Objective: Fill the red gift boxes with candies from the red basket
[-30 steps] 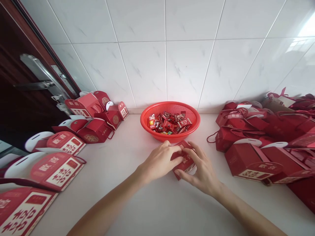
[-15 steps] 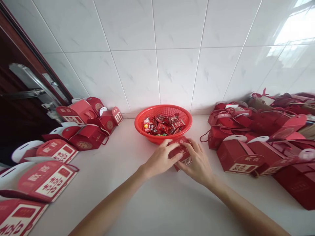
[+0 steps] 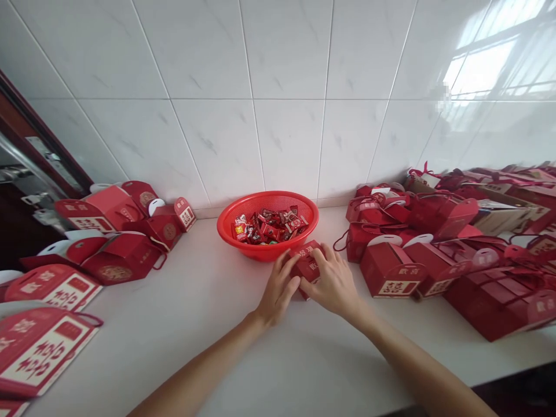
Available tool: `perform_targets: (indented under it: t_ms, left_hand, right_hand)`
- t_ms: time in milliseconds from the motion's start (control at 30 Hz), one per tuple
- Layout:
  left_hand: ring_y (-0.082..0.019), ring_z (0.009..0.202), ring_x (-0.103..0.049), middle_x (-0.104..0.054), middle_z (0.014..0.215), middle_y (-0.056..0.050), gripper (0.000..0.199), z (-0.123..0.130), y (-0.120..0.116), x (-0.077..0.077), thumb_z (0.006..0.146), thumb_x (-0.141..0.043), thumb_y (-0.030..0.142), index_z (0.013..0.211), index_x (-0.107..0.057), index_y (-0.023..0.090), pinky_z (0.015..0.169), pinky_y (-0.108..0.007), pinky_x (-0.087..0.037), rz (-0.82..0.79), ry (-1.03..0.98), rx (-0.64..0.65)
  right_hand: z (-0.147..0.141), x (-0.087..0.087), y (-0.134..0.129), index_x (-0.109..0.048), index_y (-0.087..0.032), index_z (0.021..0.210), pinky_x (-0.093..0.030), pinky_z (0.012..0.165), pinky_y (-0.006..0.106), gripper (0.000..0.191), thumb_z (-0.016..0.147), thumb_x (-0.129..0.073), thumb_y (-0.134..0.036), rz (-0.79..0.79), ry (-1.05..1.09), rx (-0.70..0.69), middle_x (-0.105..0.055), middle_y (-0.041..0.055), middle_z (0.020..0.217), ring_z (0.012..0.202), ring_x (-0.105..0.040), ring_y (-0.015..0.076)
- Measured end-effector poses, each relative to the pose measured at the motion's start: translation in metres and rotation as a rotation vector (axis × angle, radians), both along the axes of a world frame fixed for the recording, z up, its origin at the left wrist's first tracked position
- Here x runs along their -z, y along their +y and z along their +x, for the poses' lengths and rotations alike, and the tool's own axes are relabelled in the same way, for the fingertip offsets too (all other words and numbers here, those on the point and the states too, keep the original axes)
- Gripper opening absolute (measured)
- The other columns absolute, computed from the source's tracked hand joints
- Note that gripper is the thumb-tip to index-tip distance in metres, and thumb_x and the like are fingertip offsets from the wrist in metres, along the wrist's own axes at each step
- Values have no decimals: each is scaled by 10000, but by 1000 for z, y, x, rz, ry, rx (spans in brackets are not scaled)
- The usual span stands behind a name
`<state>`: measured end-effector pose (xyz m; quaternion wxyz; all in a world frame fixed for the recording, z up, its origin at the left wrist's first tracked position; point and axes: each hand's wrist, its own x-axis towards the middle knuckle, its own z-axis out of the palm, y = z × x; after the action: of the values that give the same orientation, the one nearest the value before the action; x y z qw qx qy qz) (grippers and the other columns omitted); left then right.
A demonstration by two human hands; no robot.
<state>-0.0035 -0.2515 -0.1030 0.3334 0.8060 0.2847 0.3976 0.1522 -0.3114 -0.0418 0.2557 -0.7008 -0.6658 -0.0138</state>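
A small red gift box [image 3: 307, 267] with pale printed characters stands on the white counter between my hands. My left hand [image 3: 276, 291] grips its left side, fingers along the edge and thumb at the near face. Across the lid and right side lie the fingers of my right hand [image 3: 333, 282], bent and pressing on the box; they cover part of the lid and the front. Right behind the box is a red plastic basket [image 3: 226, 227], holding many wrapped candies [image 3: 270, 226].
Red gift boxes with cord handles [image 3: 124, 259] line the left side, near a dark door [image 3: 17, 214]. More boxes [image 3: 393, 269] crowd the right, with an open carton [image 3: 499, 217] among them. A tiled wall [image 3: 286, 139] rises behind the counter [image 3: 208, 324].
My left hand's fingers have shifted from the lid to the box's left side. The right hand's fingers now reach further over the lid. The view has turned slightly right.
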Motion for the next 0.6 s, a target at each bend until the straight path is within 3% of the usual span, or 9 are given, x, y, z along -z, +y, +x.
perform_targets:
  t_ms: [233,600]
  left_hand:
    - [-319,1512,-254,-275,1634,-128,673,0,-4,13,979,-481,476,1564,-245,239,1231,-557,-229,-62,-144,6]
    - [-334,1501,-279,-332,1609,-136,707,0,2,15,950,-540,472,1556,-258,243,1217,-566,-250,-126,-180,99]
  right_hand:
    - [3,-12,2,-599,-200,1076,-465,877,406,294,880,-597,-418,-87,37,45,-628,136,1222,1092,-602,323]
    - [18,-33,5,-595,-215,895,-414,694,277,204,780,-668,-366,-128,126,28,-656,54,956,854,-629,208]
